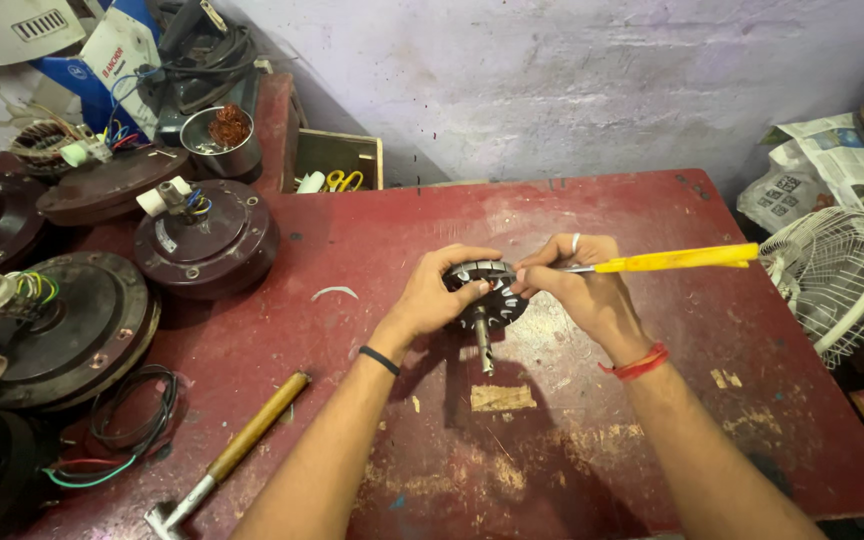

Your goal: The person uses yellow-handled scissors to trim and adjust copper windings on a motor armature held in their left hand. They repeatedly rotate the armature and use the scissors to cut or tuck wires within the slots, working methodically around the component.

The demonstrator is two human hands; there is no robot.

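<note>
The left hand (439,290) grips the motor core (487,295), shaft pointing down toward the tabletop (572,210), while the right hand (577,285), closed on a yellow-handled screwdriver (672,261), brings its tip in sideways from the right.

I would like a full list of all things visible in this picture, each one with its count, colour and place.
stator core: one, dark metal on a shaft, table centre, held in the hands
screwdriver: one, yellow handle, tip at the core
hammer: one, wooden handle, table front left
fan motor housings: several, dark brown, left side
wire loop: one, black with red and green ends, front left
metal bowl: one, holding copper wire, back left
scissors: one, yellow handles, in a wooden box at the back
fan guard: one, white, right edge
newspapers: a few, back right
table: one, worn red
left hand: one, black wristband, grips the core
right hand: one, ring and red thread, holds the screwdriver
</note>
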